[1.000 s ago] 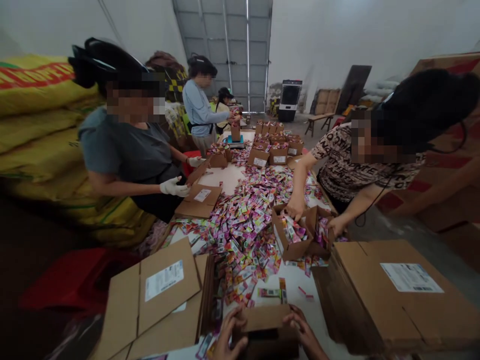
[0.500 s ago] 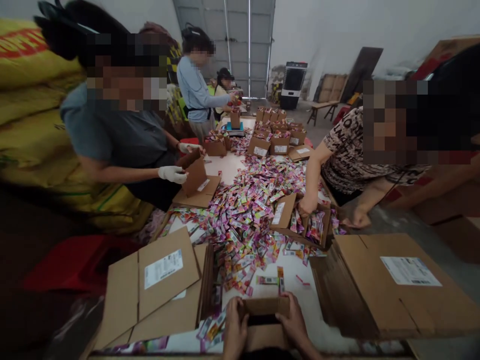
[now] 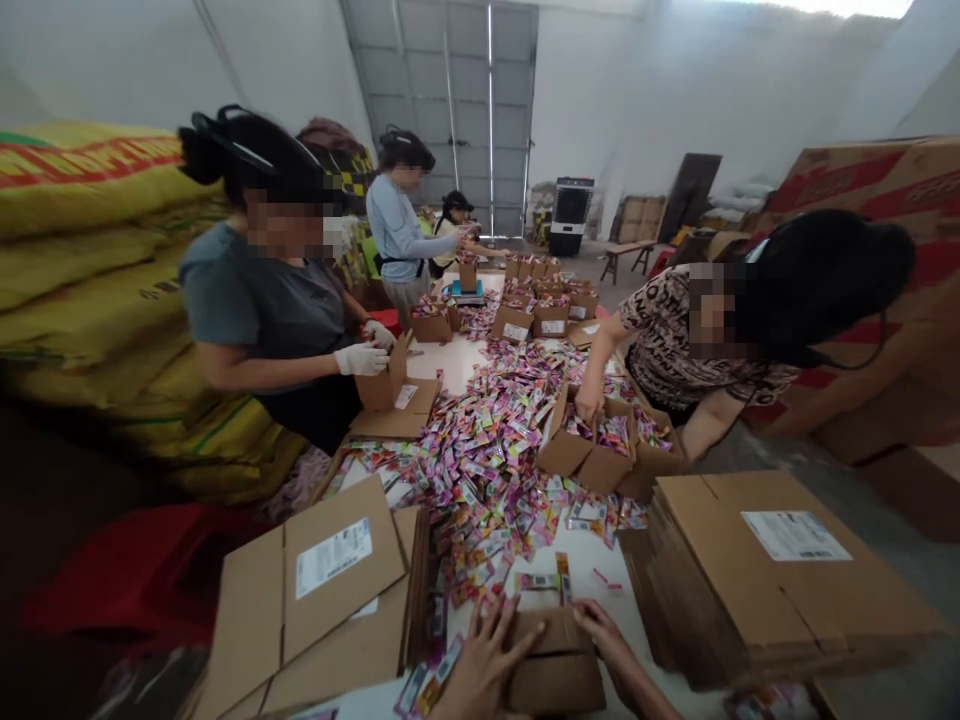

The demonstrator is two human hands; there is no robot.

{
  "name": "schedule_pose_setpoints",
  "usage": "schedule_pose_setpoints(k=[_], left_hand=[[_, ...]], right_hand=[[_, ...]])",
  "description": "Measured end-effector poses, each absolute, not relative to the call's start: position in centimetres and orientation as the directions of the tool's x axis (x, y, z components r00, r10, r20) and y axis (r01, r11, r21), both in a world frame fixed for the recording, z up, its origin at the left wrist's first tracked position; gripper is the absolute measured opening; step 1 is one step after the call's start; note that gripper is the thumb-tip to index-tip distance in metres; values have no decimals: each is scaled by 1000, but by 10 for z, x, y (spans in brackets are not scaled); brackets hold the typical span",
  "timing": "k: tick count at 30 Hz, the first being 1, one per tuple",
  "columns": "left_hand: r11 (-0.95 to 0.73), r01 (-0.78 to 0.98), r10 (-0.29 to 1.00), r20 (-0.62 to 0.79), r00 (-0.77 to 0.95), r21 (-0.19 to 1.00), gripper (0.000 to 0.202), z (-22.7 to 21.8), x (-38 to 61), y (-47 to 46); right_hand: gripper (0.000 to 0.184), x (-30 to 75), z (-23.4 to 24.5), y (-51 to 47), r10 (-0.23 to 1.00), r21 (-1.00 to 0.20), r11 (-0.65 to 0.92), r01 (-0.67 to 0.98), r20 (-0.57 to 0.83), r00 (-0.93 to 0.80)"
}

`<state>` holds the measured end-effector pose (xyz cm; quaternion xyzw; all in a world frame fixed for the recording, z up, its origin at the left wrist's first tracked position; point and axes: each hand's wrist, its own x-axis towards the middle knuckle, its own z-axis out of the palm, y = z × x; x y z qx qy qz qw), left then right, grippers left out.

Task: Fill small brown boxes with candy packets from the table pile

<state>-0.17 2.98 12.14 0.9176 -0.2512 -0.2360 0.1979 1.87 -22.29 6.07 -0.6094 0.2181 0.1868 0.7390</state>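
Observation:
A small brown cardboard box [image 3: 556, 668] sits on the white table [image 3: 592, 560] right in front of me. My left hand [image 3: 486, 655] lies on its left flap with fingers spread flat. My right hand [image 3: 609, 632] presses on its right side, fingers stretched along the top edge. A big heap of small colourful candy packets [image 3: 487, 460] covers the table just beyond the box. Neither hand holds any packets.
Stacks of flat cardboard boxes lie at my left [image 3: 322, 590] and right [image 3: 765, 570]. A gloved person [image 3: 270, 300] at the left folds a box [image 3: 386, 385]. A person at the right [image 3: 720, 340] fills an open box [image 3: 600, 445]. Several filled boxes [image 3: 536, 310] and two more people stand farther back.
My hands have gone from gripping the box's sides to lying flat on its flaps. The person at the right has shifted their open box. The gloved person has lifted a box upright.

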Motion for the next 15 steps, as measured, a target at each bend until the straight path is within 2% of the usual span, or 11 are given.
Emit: schedule_pose_setpoints(k=[3, 6, 10, 12, 15], left_hand=[[-800, -402, -576, -381, 723, 446, 116, 135, 7, 27], [-840, -362, -520, -413, 748, 404, 111, 141, 4, 29], [-930, -151, -277, -367, 888, 336, 98, 143, -16, 42], [-949, -32, -137, -319, 938, 313, 90, 140, -30, 52], [-950, 65, -12, -243, 970, 305, 84, 128, -51, 67]], right_hand=[[58, 11, 45, -219, -161, -862, 206, -463, -496, 853], [60, 0, 27, -221, -315, -873, 237, -425, -483, 817], [63, -15, 11, -241, -472, -906, 153, -396, -419, 776], [63, -23, 4, -252, -512, -912, 81, -402, -384, 768], [58, -28, -9, -258, -526, -908, -70, -412, -318, 789]])
